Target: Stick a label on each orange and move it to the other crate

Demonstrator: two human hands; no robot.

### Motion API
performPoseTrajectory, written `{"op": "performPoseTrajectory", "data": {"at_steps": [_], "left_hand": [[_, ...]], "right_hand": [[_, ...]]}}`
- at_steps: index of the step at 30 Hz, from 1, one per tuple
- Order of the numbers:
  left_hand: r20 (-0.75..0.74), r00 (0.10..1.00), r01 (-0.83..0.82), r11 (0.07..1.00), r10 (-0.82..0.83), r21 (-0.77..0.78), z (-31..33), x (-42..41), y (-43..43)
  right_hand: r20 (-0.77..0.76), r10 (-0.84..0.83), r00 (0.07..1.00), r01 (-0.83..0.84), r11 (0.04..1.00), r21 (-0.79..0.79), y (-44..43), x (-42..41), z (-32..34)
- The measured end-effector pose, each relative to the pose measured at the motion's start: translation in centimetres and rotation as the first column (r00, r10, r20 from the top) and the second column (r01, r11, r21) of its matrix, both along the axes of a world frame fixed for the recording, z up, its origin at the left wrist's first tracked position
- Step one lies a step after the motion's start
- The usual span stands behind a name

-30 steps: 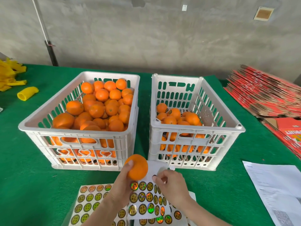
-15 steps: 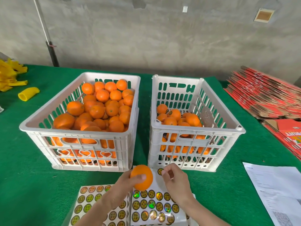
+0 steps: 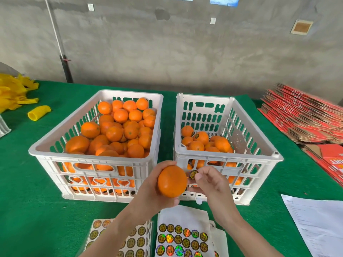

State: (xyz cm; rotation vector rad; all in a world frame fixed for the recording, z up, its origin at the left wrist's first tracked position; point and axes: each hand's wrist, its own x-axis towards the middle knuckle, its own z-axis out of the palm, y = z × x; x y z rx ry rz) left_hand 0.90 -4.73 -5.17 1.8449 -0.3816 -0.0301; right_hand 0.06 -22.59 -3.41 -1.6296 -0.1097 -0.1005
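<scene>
Table (image 3: 27, 210) w/ green cover. L crate (image 3: 89, 158) at 11 o'clock and R crate (image 3: 259, 158) at 1, both white, side by side. Sticker sheets (image 3: 181, 238) at 6, by near edge. Printed paper (image 3: 315, 225) at 4. Flat red cartons (image 3: 300, 119) stacked at 2-3. Yellow foam sleeve (image 3: 39, 113) at 10, yellow pile (image 3: 13, 93) beyond it.

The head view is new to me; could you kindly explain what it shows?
There is no machine: a camera on a person's head looks down at their two bare hands. The left hand grips one orange, and the right hand pinches a round label close beside it, not yet stuck on. On the green table stand two white crates: the left crate heaped with oranges, the right crate partly filled. Sticker sheets lie nearest the person, a printed paper to the right, and flat red cartons beyond it.
</scene>
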Motion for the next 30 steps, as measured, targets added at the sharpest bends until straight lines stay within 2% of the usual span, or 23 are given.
{"op": "performPoseTrajectory", "data": {"at_steps": [3,5,8,14,18,23,30], "left_hand": [[0.018,0.999,0.031,0.997,-0.030,-0.069,1.3,0.3,-0.1],[-0.043,0.991,0.117,0.969,-0.130,-0.215,2.2,0.3,-0.2],[-0.181,0.964,0.088,0.878,-0.194,-0.471,3.3,0.4,-0.4],[-0.260,0.934,-0.021,0.688,-0.246,-0.726,4.7,1.7,-0.1],[-0.314,0.904,-0.050,0.657,-0.291,-0.752,5.3,2.1,0.1],[-0.311,0.935,-0.105,0.700,-0.173,-0.706,5.8,2.3,0.1],[-0.337,0.929,-0.159,0.656,-0.154,-0.738,6.0,2.2,-0.2]], "right_hand": [[0.035,0.024,0.999,-0.025,0.999,0.025,0.5,-0.1,1.6],[0.077,0.029,0.997,-0.031,0.999,0.022,0.8,-0.2,2.3],[0.166,0.041,0.985,-0.042,0.999,0.005,1.0,0.0,3.2],[0.273,0.155,0.949,-0.136,0.987,-0.089,0.6,0.9,4.3],[0.318,0.293,0.902,-0.192,0.931,-0.312,0.3,1.3,5.4],[0.328,0.383,0.864,-0.141,0.809,-0.571,0.4,1.9,6.9],[0.341,0.376,0.861,-0.036,0.716,-0.697,0.9,2.1,7.4]]}}
